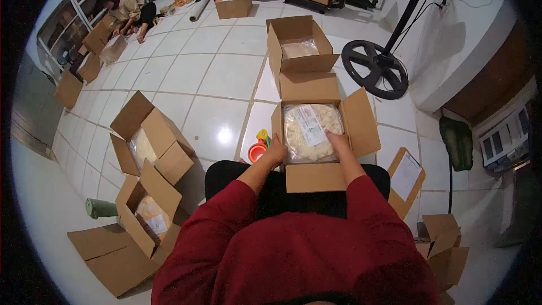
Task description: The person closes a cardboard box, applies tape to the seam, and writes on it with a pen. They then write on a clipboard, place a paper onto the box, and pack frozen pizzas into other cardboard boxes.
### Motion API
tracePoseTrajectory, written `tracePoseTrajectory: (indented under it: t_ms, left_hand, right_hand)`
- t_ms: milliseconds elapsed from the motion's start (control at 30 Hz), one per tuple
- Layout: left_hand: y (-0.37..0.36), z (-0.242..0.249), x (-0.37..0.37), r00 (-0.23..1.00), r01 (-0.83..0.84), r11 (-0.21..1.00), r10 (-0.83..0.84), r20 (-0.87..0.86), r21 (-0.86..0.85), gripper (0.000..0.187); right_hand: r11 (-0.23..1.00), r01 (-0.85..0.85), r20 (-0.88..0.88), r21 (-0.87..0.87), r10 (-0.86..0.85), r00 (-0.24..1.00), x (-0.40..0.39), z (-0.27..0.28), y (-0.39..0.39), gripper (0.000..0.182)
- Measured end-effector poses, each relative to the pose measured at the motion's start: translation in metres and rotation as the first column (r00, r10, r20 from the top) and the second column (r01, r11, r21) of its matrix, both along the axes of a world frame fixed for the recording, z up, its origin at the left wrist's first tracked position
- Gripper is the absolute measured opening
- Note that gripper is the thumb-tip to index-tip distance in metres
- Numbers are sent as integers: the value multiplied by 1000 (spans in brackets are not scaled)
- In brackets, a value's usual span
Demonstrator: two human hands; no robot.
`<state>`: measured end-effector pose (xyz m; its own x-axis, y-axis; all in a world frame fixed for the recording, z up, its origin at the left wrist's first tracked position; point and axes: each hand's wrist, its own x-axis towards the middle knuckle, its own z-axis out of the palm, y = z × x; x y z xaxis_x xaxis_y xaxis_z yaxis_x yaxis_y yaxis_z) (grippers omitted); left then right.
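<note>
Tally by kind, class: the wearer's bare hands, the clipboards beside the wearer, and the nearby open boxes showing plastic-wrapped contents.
Hands (left hand, right hand): 2
Clipboard: 1
Open boxes (front box, box beyond it, upper-left box, lower-left box): 4
Total: 7

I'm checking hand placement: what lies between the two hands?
The head view shows a plastic-wrapped package with a white label, in an open cardboard box, between the left hand and right hand.

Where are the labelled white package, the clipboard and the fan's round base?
Labelled white package (310, 126): head view, on its paper label, near the middle.
Clipboard (400, 207): head view, on the bare brown board below the paper.
Fan base (381, 60): head view, on the hub.
</note>
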<state>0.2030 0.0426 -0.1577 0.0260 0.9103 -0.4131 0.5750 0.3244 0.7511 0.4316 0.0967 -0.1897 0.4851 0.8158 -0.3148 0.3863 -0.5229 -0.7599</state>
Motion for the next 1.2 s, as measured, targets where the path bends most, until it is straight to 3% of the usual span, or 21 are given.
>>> tracePoseTrajectory:
  t_ms: [33,67,100,200,233,267,300,400,467,567,600,633,667,700,733,800,833,900,1067,1133,1200]
  left_hand:
    - [0,0,-2,1000,-11,1000,11,7,18,66]
    - [0,0,-4,1000,-22,999,21,15,41,67]
    - [2,-1,-7,1000,-21,999,21,5,47,67]
    - [6,-2,-11,997,19,1000,-19,-72,-6,70]
    - [8,-1,-15,998,10,1000,-8,-62,27,69]
    - [8,0,-19,999,0,998,3,-51,59,69]
    - [5,5,-25,999,4,998,0,-54,57,69]
    - [-12,45,-43,978,-150,987,156,139,-51,68]
    - [-34,78,-60,843,-293,946,189,504,136,64]
    - [-67,123,-96,755,-385,923,302,582,21,64]
    - [-78,134,-107,735,-376,926,275,620,35,68]
    - [-91,143,-116,636,-358,934,236,735,10,74]
    - [-105,149,-126,520,-338,941,193,832,-7,81]
    - [-119,151,-136,359,-211,976,30,933,50,93]
    - [-136,153,-145,363,-247,968,59,930,35,93]
    - [-176,152,-159,80,-172,985,20,997,-6,89]
    - [-193,146,-165,83,-201,979,43,996,-25,89]
    - [-221,124,-176,222,-411,860,415,883,-301,71]
    - [-272,87,-180,36,-552,722,520,853,-417,50]
    - [-283,76,-183,10,-554,703,541,841,-446,47]
    - [-283,73,-184,6,-559,709,522,853,-430,48]
  right_hand:
    - [1000,-1,-12,-3,1,1000,1,12,-3,64]
    - [993,-74,-392,-91,32,919,5,29,-4,62]
    - [975,-175,-713,-140,23,701,8,47,-7,60]
    - [990,-138,-747,-21,76,661,-12,115,-29,55]
    - [963,-204,-726,174,266,634,-14,112,-27,53]
    - [964,-200,-728,174,262,633,-19,117,-29,53]
    - [954,-199,-648,226,300,700,-30,134,-35,51]
    - [897,-269,-396,351,403,825,-38,142,-34,47]
    - [866,-344,-10,363,373,928,-56,182,-55,45]
    - [778,-354,-210,519,518,829,-51,209,-66,43]
    - [783,-327,-401,529,570,717,-58,236,-79,43]
    - [796,-301,-573,524,592,566,-64,258,-92,42]
    - [791,-327,-583,517,605,542,-73,267,-101,42]
    - [822,-352,-690,448,568,448,-83,272,-110,41]
    - [843,-386,-786,373,509,351,-94,270,-118,40]
    - [797,-482,-703,364,575,419,-118,239,-131,38]
    - [741,-579,-577,341,651,493,-127,217,-136,37]
    - [651,-719,-380,242,746,547,-139,172,-146,35]
    - [662,-712,-410,233,731,545,-145,136,-171,28]
    - [783,-539,-701,312,572,425,-140,158,-165,27]
    - [791,-500,-706,351,575,413,-137,199,-156,28]
